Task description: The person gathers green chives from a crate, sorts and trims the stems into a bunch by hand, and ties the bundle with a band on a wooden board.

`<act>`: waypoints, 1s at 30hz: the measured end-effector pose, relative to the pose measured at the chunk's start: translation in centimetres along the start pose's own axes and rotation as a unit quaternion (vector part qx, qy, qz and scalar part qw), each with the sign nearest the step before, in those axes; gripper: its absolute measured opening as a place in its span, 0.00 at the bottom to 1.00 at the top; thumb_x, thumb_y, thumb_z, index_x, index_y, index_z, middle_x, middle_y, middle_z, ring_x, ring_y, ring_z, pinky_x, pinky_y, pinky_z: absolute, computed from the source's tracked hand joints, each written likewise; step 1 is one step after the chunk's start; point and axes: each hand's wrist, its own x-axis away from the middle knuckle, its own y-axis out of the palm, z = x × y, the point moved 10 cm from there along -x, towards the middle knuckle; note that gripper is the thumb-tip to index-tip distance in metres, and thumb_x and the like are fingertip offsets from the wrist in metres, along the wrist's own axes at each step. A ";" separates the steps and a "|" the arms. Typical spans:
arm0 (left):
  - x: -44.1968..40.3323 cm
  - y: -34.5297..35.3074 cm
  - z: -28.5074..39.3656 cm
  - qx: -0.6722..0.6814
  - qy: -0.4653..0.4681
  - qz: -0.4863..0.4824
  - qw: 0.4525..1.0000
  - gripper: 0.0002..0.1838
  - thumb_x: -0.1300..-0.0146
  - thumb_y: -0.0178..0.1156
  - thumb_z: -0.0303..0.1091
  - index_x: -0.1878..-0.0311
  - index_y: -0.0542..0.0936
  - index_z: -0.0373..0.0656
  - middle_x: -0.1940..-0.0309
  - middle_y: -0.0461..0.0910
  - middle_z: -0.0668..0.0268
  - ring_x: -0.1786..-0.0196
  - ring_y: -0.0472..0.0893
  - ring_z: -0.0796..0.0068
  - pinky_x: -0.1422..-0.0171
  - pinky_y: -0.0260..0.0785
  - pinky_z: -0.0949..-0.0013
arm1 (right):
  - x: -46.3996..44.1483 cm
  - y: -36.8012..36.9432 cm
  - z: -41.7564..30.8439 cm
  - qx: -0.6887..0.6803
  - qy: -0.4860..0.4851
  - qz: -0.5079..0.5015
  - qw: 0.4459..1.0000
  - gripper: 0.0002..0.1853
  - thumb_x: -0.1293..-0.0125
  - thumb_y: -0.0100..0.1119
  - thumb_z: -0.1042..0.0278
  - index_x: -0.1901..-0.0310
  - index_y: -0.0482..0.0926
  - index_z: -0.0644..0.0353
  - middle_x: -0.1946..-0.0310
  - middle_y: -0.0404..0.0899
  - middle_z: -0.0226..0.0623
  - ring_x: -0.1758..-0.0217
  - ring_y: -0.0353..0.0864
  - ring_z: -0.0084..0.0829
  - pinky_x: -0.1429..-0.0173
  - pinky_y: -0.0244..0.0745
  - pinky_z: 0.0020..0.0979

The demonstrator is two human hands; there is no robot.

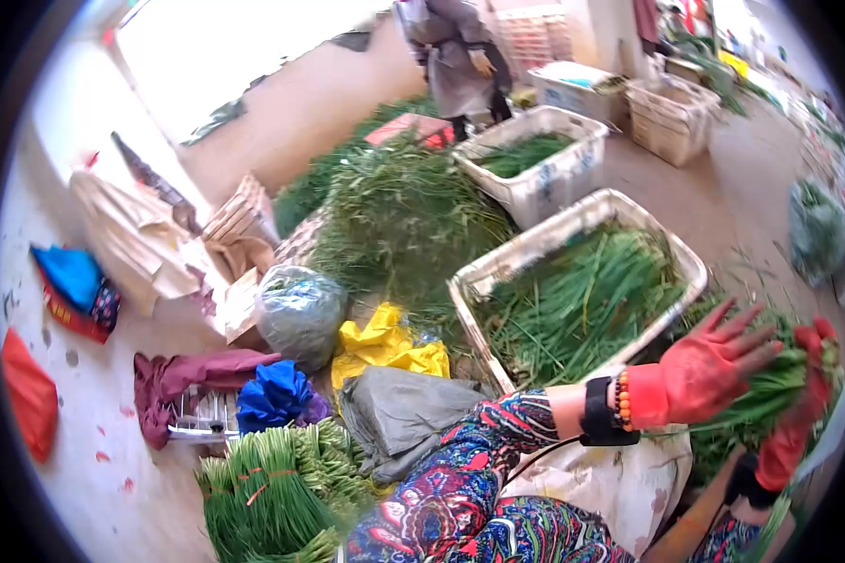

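My left hand [709,371], in a red glove, is raised at the right with its fingers spread and nothing in them. Beyond it, near the right edge, my right hand [803,403], also red-gloved and slightly blurred, is closed around a bunch of green stalks [756,399]. Loose greens lie below the hands. Just behind my left hand stands a white crate [577,211] holding long green stalks [582,300]. Tied green bundles [272,488] are stacked at the lower left, beside my patterned sleeve.
A heap of greens [408,206] lies behind a stuffed plastic bag [300,314]. Yellow plastic [390,347] and grey cloth [404,413] lie in front. A person [455,61] stands at the back near more crates [671,117]. A filled bag [817,230] sits far right.
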 end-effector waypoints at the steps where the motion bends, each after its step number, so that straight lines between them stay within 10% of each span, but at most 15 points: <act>1: -0.5 0.4 2.0 0.036 0.054 0.010 0.998 0.34 0.49 0.57 0.40 0.37 0.60 0.46 0.39 0.61 0.56 0.33 0.54 0.54 0.32 0.41 0.44 | 0.4 1.7 -1.3 0.073 -0.039 -0.032 0.996 0.17 0.37 0.43 0.61 0.61 0.76 0.65 0.52 0.71 0.38 0.47 0.68 0.31 0.43 0.61 0.33; 2: -0.5 2.1 2.2 0.057 0.057 -0.021 0.997 0.34 0.49 0.57 0.40 0.37 0.60 0.47 0.39 0.61 0.56 0.33 0.54 0.54 0.33 0.43 0.45 | 1.0 3.4 -3.5 0.176 -0.123 -0.081 0.973 0.15 0.40 0.46 0.62 0.61 0.76 0.65 0.53 0.71 0.39 0.47 0.68 0.31 0.43 0.62 0.32; 5: 3.0 8.4 0.5 -0.009 0.053 -0.143 0.988 0.34 0.47 0.55 0.42 0.35 0.58 0.50 0.36 0.56 0.55 0.35 0.59 0.55 0.34 0.49 0.51 | 0.4 1.7 -0.1 -0.197 0.130 0.111 0.965 0.16 0.42 0.57 0.65 0.56 0.74 0.66 0.72 0.77 0.33 0.66 0.75 0.25 0.56 0.68 0.26; 7: 11.1 13.7 -5.8 0.090 -0.084 -0.282 0.952 0.34 0.49 0.56 0.43 0.36 0.61 0.51 0.43 0.66 0.56 0.42 0.66 0.56 0.39 0.58 0.59 | -0.7 -0.6 0.8 -0.268 0.085 0.119 0.952 0.17 0.42 0.57 0.67 0.53 0.73 0.66 0.70 0.78 0.34 0.65 0.76 0.26 0.56 0.69 0.27; 10: 21.4 13.5 -11.8 -0.105 -0.158 -0.588 0.786 0.33 0.59 0.61 0.53 0.45 0.73 0.54 0.63 0.79 0.58 0.58 0.77 0.60 0.52 0.68 0.63 | -2.0 -3.3 0.0 -0.234 0.040 0.135 0.962 0.14 0.42 0.56 0.70 0.54 0.73 0.64 0.70 0.79 0.36 0.64 0.78 0.27 0.56 0.71 0.26; 14: 15.2 8.2 -10.6 0.026 -0.335 -0.536 0.774 0.31 0.51 0.59 0.54 0.46 0.73 0.46 0.59 0.78 0.55 0.55 0.77 0.61 0.49 0.68 0.65 | -1.9 -0.4 -1.5 -0.201 -0.028 0.094 0.975 0.11 0.41 0.56 0.73 0.57 0.73 0.63 0.68 0.78 0.36 0.64 0.78 0.25 0.60 0.73 0.23; 17: 11.0 8.7 -4.5 0.623 -0.411 -0.301 0.594 0.40 0.41 0.44 0.63 0.36 0.58 0.38 0.54 0.75 0.55 0.51 0.76 0.61 0.43 0.65 0.61 | 0.7 6.0 -3.7 -0.152 -0.114 -0.048 0.981 0.09 0.43 0.54 0.73 0.60 0.73 0.60 0.68 0.77 0.34 0.65 0.77 0.28 0.60 0.73 0.26; 19: 10.9 10.0 -2.3 0.767 -0.482 -0.174 0.386 0.39 0.41 0.43 0.64 0.37 0.60 0.39 0.51 0.74 0.55 0.47 0.73 0.60 0.40 0.63 0.56 | 4.6 10.7 -5.0 -0.114 -0.180 -0.170 0.962 0.06 0.45 0.52 0.72 0.64 0.73 0.58 0.69 0.76 0.35 0.65 0.76 0.32 0.60 0.73 0.29; 20: 11.1 9.6 -3.9 0.734 -0.457 -0.077 0.497 0.35 0.40 0.45 0.60 0.40 0.63 0.39 0.50 0.72 0.51 0.45 0.71 0.59 0.40 0.62 0.53 | 7.0 13.0 -5.6 -0.093 -0.212 -0.230 0.945 0.06 0.46 0.51 0.72 0.65 0.73 0.56 0.70 0.76 0.35 0.65 0.76 0.34 0.60 0.73 0.30; 22: 17.8 13.2 -5.9 0.841 -0.443 0.000 0.310 0.30 0.38 0.46 0.53 0.42 0.65 0.36 0.46 0.67 0.47 0.42 0.68 0.58 0.40 0.63 0.52 | 13.9 19.0 -6.0 0.138 -0.338 -0.375 0.852 0.04 0.45 0.49 0.70 0.67 0.72 0.57 0.69 0.75 0.34 0.63 0.75 0.36 0.57 0.72 0.32; 25: 18.5 14.0 -2.2 0.819 -0.552 -0.045 0.153 0.29 0.35 0.42 0.46 0.39 0.58 0.33 0.41 0.63 0.51 0.38 0.63 0.60 0.34 0.54 0.56 | 16.9 18.4 -5.1 0.040 -0.257 -0.370 0.892 0.16 0.44 0.52 0.61 0.55 0.73 0.56 0.62 0.75 0.37 0.55 0.74 0.35 0.44 0.64 0.39; 30: 18.9 13.5 -0.8 0.826 -0.546 0.030 0.134 0.32 0.36 0.41 0.46 0.34 0.51 0.37 0.37 0.58 0.55 0.34 0.58 0.63 0.29 0.44 0.60 | 18.7 18.2 -5.1 -0.061 -0.188 -0.314 0.929 0.21 0.43 0.52 0.57 0.49 0.73 0.57 0.58 0.74 0.39 0.54 0.73 0.36 0.38 0.59 0.43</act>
